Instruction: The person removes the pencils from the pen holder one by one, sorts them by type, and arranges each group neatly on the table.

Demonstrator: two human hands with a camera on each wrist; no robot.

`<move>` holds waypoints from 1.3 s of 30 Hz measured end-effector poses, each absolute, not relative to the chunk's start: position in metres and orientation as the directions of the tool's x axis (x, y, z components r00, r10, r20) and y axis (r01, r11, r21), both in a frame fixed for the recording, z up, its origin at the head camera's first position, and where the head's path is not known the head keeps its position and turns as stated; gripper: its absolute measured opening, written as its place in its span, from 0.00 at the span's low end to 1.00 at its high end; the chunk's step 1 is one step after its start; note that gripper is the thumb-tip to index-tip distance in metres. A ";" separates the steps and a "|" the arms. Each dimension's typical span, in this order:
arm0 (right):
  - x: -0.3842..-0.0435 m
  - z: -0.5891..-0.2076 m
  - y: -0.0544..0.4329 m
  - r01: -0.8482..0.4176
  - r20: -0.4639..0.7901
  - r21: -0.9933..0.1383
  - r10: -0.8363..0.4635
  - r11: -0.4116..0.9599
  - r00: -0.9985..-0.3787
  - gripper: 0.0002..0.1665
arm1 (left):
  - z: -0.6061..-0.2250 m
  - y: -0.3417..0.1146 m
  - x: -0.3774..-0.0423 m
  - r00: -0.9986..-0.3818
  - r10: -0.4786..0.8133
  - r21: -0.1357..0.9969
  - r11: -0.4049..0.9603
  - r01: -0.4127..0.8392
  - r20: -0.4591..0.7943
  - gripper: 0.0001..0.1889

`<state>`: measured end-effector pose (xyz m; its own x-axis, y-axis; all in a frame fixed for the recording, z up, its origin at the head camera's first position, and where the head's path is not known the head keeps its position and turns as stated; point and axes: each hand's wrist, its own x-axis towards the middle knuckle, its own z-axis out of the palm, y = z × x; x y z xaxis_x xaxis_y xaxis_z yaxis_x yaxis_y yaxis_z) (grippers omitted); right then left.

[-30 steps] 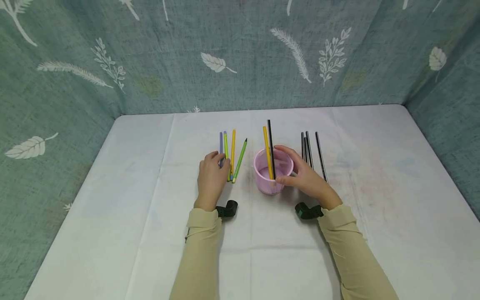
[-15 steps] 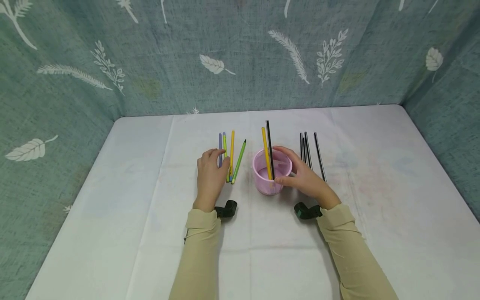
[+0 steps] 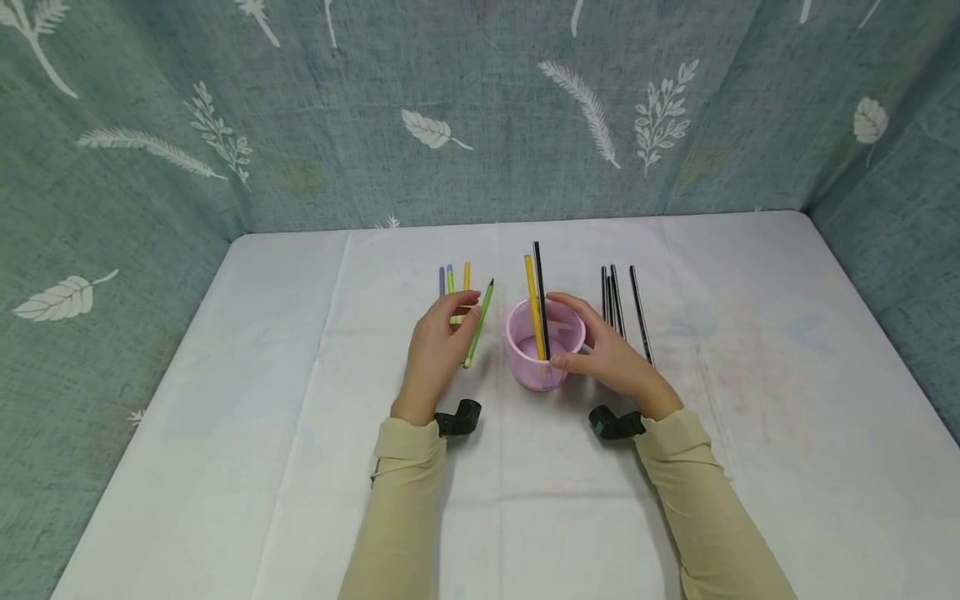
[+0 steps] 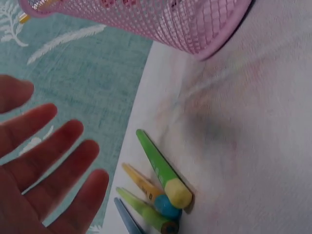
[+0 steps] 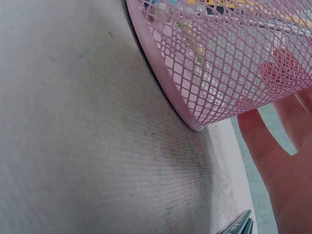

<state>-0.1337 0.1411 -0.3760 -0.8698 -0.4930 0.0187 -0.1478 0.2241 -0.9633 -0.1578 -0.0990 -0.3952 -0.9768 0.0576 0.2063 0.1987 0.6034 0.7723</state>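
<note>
In the head view, my left hand [image 3: 438, 354] reaches over a small group of pencils, its fingertips right beside a green pencil [image 3: 472, 346]. The left wrist view shows its fingers spread, holding nothing, with the green pencil [image 4: 158, 163] on the cloth beyond them. A yellow pencil [image 3: 467, 273], a yellow-green one [image 3: 451, 277] and a violet one [image 3: 442, 282] lie partly hidden behind the hand. My right hand [image 3: 618, 362] grips the side of a pink mesh pencil cup [image 3: 534, 380], fingers curved round it. A yellow pencil [image 3: 531, 279] and a black pencil [image 3: 539, 275] stand in the cup.
Several black pencils [image 3: 617, 304] lie on the white cloth [image 3: 495, 525] to the right of the cup, one [image 3: 640, 310] apart from the others. A green leaf-patterned curtain [image 3: 480, 167] stands behind and at both sides of the table.
My left hand has moved to the right, from the violet pencil across to the green one. The right hand and the cup have stayed in place.
</note>
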 end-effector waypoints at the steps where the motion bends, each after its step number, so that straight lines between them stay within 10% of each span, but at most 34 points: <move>1: -0.134 -0.376 0.141 -0.149 0.021 -0.963 -0.491 0.224 -0.871 0.44 | -0.394 -0.097 -0.158 -0.975 0.079 0.777 0.593 0.214 0.209 0.17; 20: -0.132 -0.374 0.139 -0.135 -0.011 -0.956 -0.489 0.262 -0.872 0.44 | -0.394 -0.072 -0.149 -0.862 0.507 0.922 0.329 0.206 0.012 0.41; 39: -0.129 -0.370 0.131 -0.186 0.087 -0.961 -0.420 0.202 -0.903 0.29 | -0.397 -0.065 -0.147 -0.874 0.483 0.875 0.401 0.272 0.051 0.48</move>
